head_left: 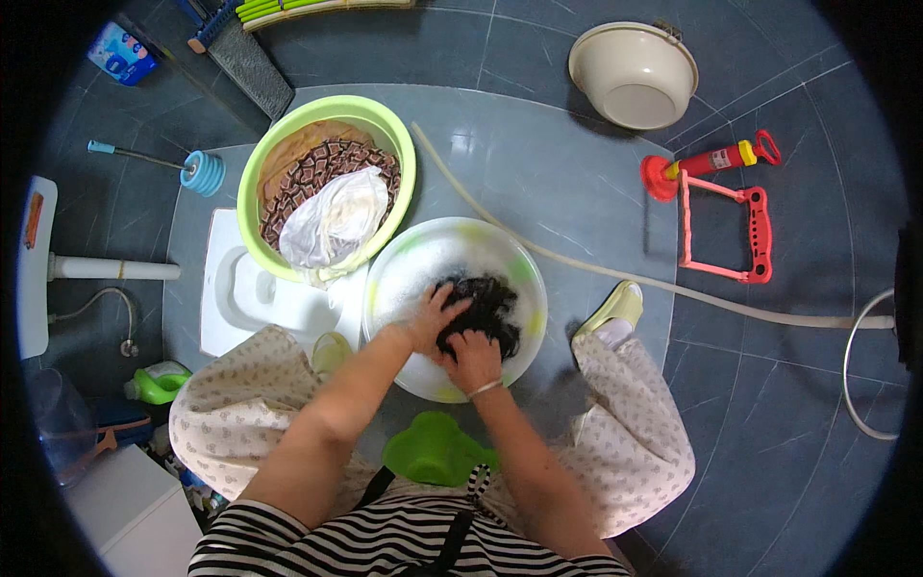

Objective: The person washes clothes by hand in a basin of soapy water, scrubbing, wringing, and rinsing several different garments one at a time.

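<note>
A round basin (385, 361) with pale green patches stands on the floor in front of me, with white suds (409, 284) in it. Among the suds lies a bunched, wet black cloth (490, 303); its exact kind does not show. My left hand (430, 325) rests at the cloth's left edge, fingers spread and touching it. Close by on the near side, my right hand (473, 363) has its fingers curled into the black cloth. A lime green tub (409, 173) at the upper left holds a white cloth (332, 219), a brown patterned cloth (312, 178) and a tan cloth (298, 149).
The tub overhangs a white squat toilet (219, 313). A beige hose (577, 262) runs past the basin to the right wall. Between my legs sits a green dipper (433, 450). Along the right are a red plunger (707, 162), a red frame (758, 236) and, farther back, a cream basin (635, 72).
</note>
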### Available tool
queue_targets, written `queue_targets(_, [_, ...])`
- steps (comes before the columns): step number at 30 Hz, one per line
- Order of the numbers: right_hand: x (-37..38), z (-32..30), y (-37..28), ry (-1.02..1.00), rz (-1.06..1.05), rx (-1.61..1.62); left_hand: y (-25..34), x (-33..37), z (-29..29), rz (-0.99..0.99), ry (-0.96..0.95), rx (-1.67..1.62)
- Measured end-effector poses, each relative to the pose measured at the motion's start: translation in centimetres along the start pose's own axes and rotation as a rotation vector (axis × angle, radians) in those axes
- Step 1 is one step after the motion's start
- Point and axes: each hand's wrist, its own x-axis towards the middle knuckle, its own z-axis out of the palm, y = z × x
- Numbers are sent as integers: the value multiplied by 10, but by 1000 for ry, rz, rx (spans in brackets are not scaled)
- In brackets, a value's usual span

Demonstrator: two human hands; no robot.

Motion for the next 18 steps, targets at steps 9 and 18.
queue_targets(9, [1, 40, 36, 67, 207, -91, 19, 10, 142, -83, 174, 11])
queue_targets(18, [70, 121, 84, -714, 669, 510, -24, 60, 124, -401, -33, -1045])
